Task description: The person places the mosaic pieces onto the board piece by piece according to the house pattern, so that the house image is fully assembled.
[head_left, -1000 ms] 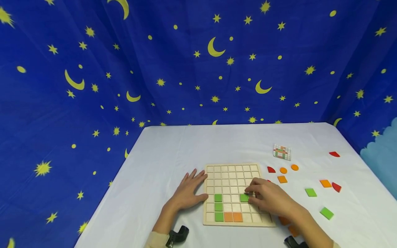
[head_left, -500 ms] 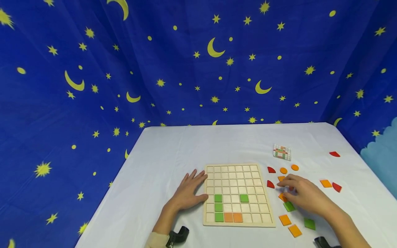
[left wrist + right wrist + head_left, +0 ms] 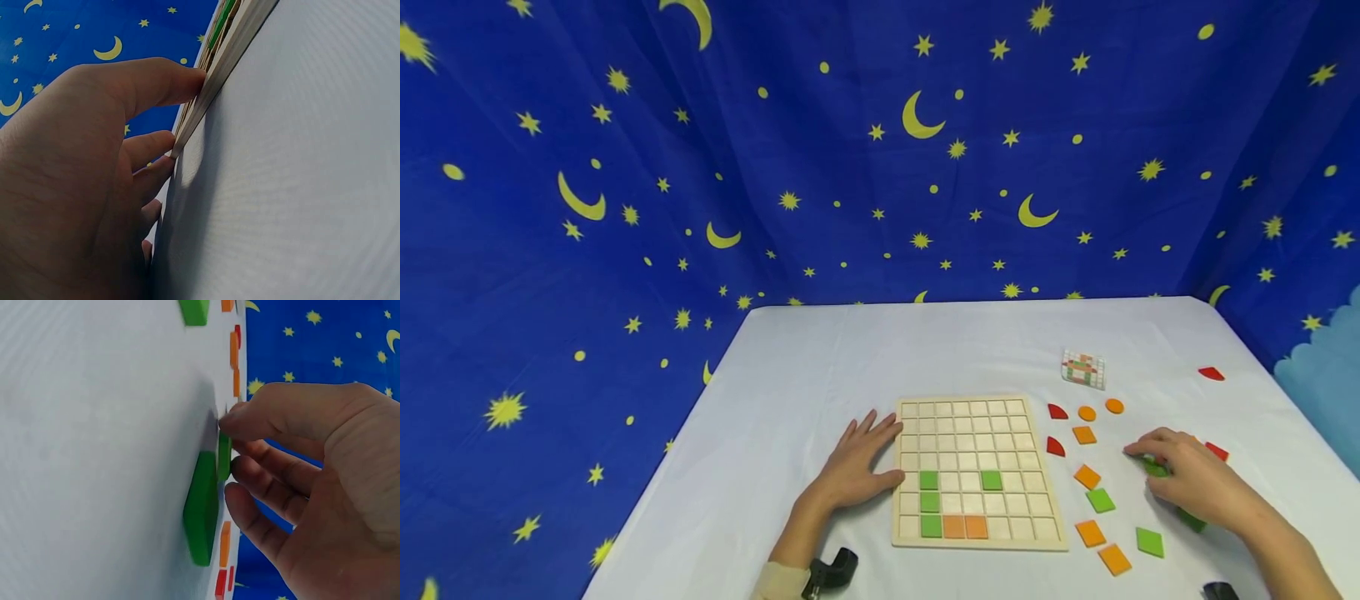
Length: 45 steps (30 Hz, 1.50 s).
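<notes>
My left hand [image 3: 853, 467] lies with spread fingers against the left edge of a wooden grid board [image 3: 958, 458]; its thumb and a fingertip touch the rim. In the board's cells sit several green square tiles [image 3: 929, 502] and two orange square tiles [image 3: 964, 527]. Right of the board, my right hand [image 3: 1195, 479] is at a loose green tile [image 3: 224, 453], thumb and bent fingers around it without a plain pinch. Another green tile [image 3: 201, 509] lies nearer in the right wrist view, partly under the hand in the head view.
Loose orange squares [image 3: 1090, 533], green squares [image 3: 1149, 542], red quarter-circles [image 3: 1057, 412] and orange discs [image 3: 1114, 406] lie scattered right of the board. A small printed pattern card [image 3: 1083, 368] is behind them. A starry blue curtain [image 3: 850, 167] surrounds the white table [image 3: 820, 358].
My right hand has moved from the board rightward across the loose pieces to the green tile. One green tile stays in the board where the hand was. My left hand has not moved.
</notes>
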### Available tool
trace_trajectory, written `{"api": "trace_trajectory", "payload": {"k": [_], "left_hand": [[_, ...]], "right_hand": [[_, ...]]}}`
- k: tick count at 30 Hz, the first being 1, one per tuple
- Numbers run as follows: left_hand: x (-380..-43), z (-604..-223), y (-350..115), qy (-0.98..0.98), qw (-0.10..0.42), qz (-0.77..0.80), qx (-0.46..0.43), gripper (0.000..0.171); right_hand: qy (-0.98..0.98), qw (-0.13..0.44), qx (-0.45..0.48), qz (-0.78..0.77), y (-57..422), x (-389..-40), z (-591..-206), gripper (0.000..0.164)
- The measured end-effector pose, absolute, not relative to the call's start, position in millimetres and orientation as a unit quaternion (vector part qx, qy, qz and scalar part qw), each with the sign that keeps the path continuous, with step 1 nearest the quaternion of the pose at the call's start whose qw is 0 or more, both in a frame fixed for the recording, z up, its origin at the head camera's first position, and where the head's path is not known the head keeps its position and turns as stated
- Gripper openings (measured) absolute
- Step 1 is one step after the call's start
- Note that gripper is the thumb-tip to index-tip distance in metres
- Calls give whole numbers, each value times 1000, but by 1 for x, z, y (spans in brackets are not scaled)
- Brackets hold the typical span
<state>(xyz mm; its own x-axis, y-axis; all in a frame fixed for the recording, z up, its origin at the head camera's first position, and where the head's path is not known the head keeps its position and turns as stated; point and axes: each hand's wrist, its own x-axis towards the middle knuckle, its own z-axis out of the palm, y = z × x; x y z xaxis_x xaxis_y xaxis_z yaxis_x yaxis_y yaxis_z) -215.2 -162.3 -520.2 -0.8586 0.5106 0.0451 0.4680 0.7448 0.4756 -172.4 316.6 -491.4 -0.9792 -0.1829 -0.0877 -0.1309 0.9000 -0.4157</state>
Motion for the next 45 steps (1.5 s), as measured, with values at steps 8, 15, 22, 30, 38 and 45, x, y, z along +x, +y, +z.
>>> {"api": "trace_trajectory", "payload": {"k": [8, 15, 22, 30, 38, 45], "left_hand": [[-213, -518, -159, 934, 53, 240, 258, 74], [-215, -518, -164, 936, 52, 240, 253, 74], [-215, -519, -165, 935, 49, 240, 257, 75], [-214, -517, -163, 936, 51, 236, 257, 74], [-216, -518, -164, 936, 46, 235, 258, 74], [-216, -521, -164, 936, 53, 236, 256, 75]], "right_hand": [[973, 74, -78, -206, 330, -171, -495, 37], [972, 77, -66, -212, 330, -175, -493, 33], [972, 57, -86, -213, 325, -171, -491, 34], [966, 63, -96, -230, 296, -162, -486, 33], [963, 61, -149, -218, 253, -158, -479, 28], [956, 41, -205, -207, 222, -152, -478, 27]]}}
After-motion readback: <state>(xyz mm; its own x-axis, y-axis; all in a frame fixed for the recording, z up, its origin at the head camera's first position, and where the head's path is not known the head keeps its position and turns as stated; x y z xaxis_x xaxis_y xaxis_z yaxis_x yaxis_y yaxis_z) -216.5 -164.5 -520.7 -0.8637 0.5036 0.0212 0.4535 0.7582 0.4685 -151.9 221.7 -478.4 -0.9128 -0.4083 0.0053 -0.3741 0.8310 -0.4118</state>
